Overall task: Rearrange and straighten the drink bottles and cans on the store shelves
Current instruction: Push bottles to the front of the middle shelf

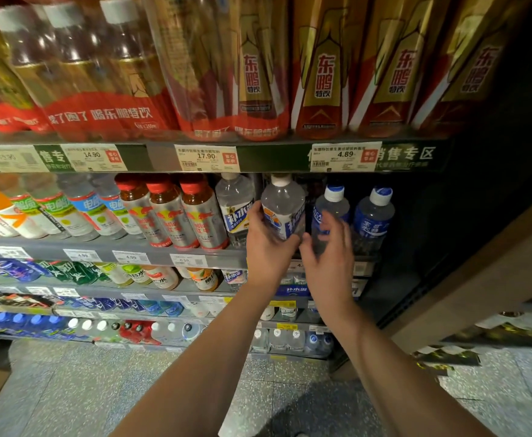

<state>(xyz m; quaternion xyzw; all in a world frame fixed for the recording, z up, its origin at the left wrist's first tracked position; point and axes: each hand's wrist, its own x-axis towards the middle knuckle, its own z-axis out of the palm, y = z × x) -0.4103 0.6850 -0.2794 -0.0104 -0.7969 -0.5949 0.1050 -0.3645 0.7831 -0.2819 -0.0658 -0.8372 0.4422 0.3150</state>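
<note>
1. My left hand [266, 238] gripped the clear bottle [283, 209] with the white cap, fingers and thumb curled round its lower body, on the second shelf [100, 249] from the top. In the frame the bottle stood at about one o'clock from centre.
2. My right hand [329, 247] hovered just beside that bottle, at three o'clock of it, fingers spread apart and holding nothing. It was blurred, and lay in front of the blue-capped bottle [332, 209]; whether it touched that one I could not tell.
3. A second blue-capped bottle [373, 216] stood further out at three o'clock, and a matching clear bottle [234, 203] stood at nine o'clock of the one held.
4. The red-capped bottles [171, 212] stood in a row further toward nine o'clock. Large gold-and-red bottles [321, 74] filled the top shelf at twelve o'clock.
5. Step in hand, as I judged it: straightening the held bottle in its row, its label turned partly to the side.
6. The next move would call for turning the label to the front, setting the bottle upright and level with its neighbour, and steadying it with the free hand.
</note>
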